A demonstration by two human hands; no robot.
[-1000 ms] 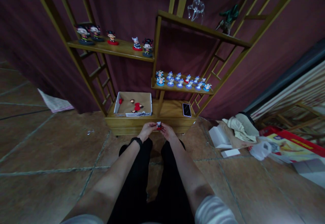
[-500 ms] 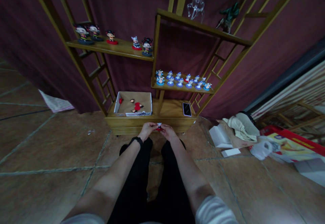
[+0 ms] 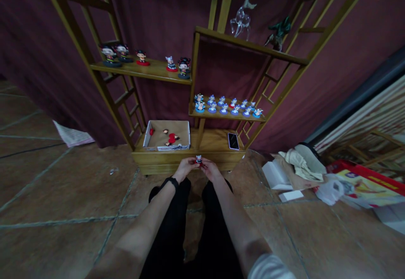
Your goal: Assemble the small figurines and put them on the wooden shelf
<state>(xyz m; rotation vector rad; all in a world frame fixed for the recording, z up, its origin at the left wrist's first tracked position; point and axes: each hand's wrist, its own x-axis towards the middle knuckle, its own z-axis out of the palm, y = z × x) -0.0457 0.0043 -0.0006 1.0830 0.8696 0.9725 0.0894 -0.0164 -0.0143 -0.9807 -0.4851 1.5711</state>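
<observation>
Between my hands, in front of the cabinet's lower drawer, is a small figurine (image 3: 198, 159) with a white head and a red base. My left hand (image 3: 186, 167) pinches it from the left side. From the other side the fingers of my right hand (image 3: 210, 169) close on it near the base. Just beyond my hands, an open cardboard box (image 3: 155, 139) holds several small red and black figurine parts. On the left shelf (image 3: 148, 73) stand several black-haired figurines (image 3: 109, 54) and a white-headed figurine (image 3: 171, 63) on a red base.
Several blue and white figurines (image 3: 224, 109) line the lower right shelf. A phone (image 3: 233, 141) lies on the cabinet's bottom board. Above stand a glass deer (image 3: 241, 20) and a dark green statue (image 3: 279, 32). White boxes (image 3: 276, 175) and a plastic bag (image 3: 330, 190) lie on the floor at right.
The view has tilted up slightly, so the shelves sit lower in it. Both hands stay on the figurine, which now looks more upright and shows more of its body.
</observation>
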